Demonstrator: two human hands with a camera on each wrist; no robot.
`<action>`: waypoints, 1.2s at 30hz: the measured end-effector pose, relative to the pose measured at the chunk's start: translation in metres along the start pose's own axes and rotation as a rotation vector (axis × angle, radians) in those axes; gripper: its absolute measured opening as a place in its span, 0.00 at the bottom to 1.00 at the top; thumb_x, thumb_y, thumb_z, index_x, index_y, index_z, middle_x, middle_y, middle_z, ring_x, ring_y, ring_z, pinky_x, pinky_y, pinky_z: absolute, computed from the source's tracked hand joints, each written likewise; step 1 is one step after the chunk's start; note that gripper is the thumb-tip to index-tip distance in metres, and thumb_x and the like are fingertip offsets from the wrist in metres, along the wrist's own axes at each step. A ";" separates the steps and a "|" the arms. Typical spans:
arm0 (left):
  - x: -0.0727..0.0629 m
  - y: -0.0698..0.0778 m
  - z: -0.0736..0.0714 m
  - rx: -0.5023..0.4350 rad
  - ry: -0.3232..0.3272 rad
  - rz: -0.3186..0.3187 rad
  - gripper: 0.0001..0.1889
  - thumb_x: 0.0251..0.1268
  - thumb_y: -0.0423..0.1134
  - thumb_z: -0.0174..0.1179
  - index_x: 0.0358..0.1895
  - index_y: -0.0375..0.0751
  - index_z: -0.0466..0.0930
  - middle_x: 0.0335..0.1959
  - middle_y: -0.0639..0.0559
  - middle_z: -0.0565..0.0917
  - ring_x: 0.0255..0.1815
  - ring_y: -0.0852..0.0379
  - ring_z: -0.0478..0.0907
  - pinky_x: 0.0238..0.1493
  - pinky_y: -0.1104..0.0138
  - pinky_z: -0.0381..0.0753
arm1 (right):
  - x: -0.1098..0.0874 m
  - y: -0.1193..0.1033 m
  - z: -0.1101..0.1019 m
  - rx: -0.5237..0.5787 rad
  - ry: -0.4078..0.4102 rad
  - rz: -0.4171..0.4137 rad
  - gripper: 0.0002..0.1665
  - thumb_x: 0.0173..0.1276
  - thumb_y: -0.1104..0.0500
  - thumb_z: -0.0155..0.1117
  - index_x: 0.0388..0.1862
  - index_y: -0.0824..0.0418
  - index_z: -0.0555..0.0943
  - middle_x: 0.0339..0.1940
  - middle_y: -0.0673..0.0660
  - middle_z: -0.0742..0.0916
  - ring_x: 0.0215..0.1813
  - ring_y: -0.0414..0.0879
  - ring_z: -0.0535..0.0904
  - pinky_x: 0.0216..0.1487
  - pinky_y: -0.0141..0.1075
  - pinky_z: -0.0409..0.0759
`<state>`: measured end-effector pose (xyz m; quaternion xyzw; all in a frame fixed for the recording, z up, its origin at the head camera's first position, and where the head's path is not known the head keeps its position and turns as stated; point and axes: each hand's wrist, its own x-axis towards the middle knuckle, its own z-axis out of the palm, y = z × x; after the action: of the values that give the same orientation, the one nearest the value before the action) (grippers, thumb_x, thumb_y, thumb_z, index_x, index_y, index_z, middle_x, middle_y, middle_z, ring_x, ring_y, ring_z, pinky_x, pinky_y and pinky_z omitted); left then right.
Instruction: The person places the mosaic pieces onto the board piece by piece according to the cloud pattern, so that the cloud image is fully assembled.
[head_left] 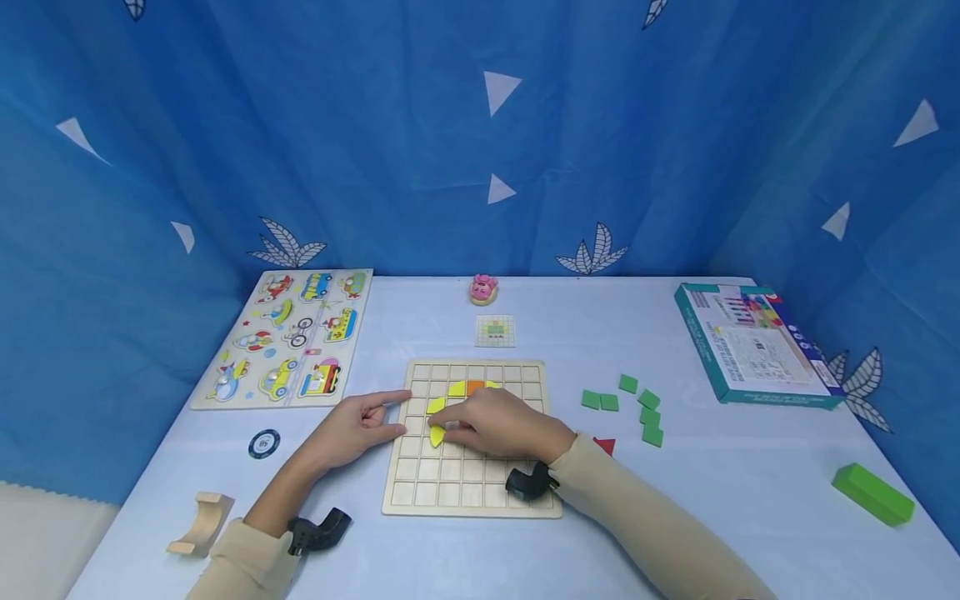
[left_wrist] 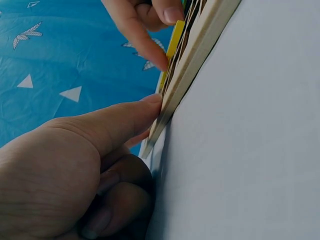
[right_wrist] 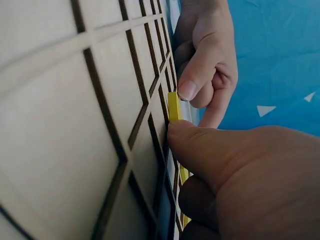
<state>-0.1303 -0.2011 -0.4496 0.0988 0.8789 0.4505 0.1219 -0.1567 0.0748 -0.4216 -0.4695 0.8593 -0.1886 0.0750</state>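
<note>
A wooden grid board [head_left: 417,493] lies on the table. My left hand [head_left: 352,429] touches its left edge with thumb and index finger; in the left wrist view the other fingers are curled under. Over the board my right hand [head_left: 498,423] pinches a yellow curved-edge piece [head_left: 437,437] between thumb and index finger, low on the grid's left part. Just above that piece lies another yellow piece [head_left: 435,405]. Farther up sit a yellow piece [head_left: 457,388] and an orange square [head_left: 476,387]; a further yellow piece [head_left: 492,384] is partly hidden by my right hand.
Several green squares [head_left: 628,383] and a red triangle [head_left: 606,446] lie right of the board. Behind it are a pattern card [head_left: 495,331] and a pink figure [head_left: 483,289]. A vehicle puzzle [head_left: 281,333], poker chip [head_left: 264,444], curved wooden block [head_left: 201,525], box [head_left: 757,346] and green block [head_left: 873,494] surround.
</note>
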 end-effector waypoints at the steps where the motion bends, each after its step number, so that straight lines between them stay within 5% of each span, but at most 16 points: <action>1: 0.000 0.000 0.000 0.001 -0.001 -0.001 0.27 0.65 0.47 0.71 0.67 0.52 0.80 0.15 0.56 0.64 0.17 0.59 0.61 0.27 0.64 0.65 | 0.000 0.001 0.001 0.008 0.009 0.003 0.20 0.78 0.49 0.62 0.66 0.46 0.83 0.50 0.41 0.89 0.34 0.29 0.76 0.39 0.27 0.74; 5: -0.001 0.002 0.000 0.009 0.003 -0.006 0.26 0.65 0.47 0.71 0.67 0.52 0.80 0.15 0.57 0.64 0.17 0.59 0.60 0.26 0.64 0.65 | -0.001 0.002 0.002 0.033 0.044 0.037 0.20 0.77 0.48 0.62 0.66 0.45 0.83 0.30 0.41 0.88 0.26 0.30 0.73 0.33 0.29 0.71; 8: -0.001 0.003 -0.001 0.007 0.005 -0.009 0.26 0.65 0.47 0.71 0.67 0.51 0.80 0.15 0.57 0.63 0.17 0.59 0.60 0.25 0.64 0.64 | 0.001 -0.001 0.002 0.035 0.054 0.054 0.19 0.74 0.45 0.65 0.60 0.46 0.86 0.14 0.40 0.75 0.19 0.33 0.68 0.25 0.31 0.67; 20: -0.001 0.002 0.001 0.010 0.007 -0.009 0.26 0.64 0.46 0.72 0.66 0.52 0.81 0.15 0.57 0.63 0.17 0.59 0.59 0.24 0.65 0.62 | 0.009 -0.010 0.017 -0.097 0.118 0.060 0.17 0.69 0.41 0.70 0.52 0.45 0.89 0.16 0.34 0.76 0.18 0.28 0.67 0.22 0.25 0.66; 36: -0.001 0.002 0.001 0.030 0.017 -0.002 0.26 0.64 0.47 0.72 0.65 0.53 0.81 0.15 0.57 0.63 0.17 0.60 0.60 0.25 0.64 0.63 | 0.004 -0.009 0.006 -0.027 0.118 0.094 0.13 0.72 0.49 0.69 0.52 0.46 0.90 0.18 0.36 0.80 0.18 0.32 0.68 0.25 0.29 0.66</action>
<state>-0.1294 -0.1994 -0.4484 0.0959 0.8865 0.4382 0.1134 -0.1500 0.0652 -0.4228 -0.4175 0.8858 -0.2006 0.0269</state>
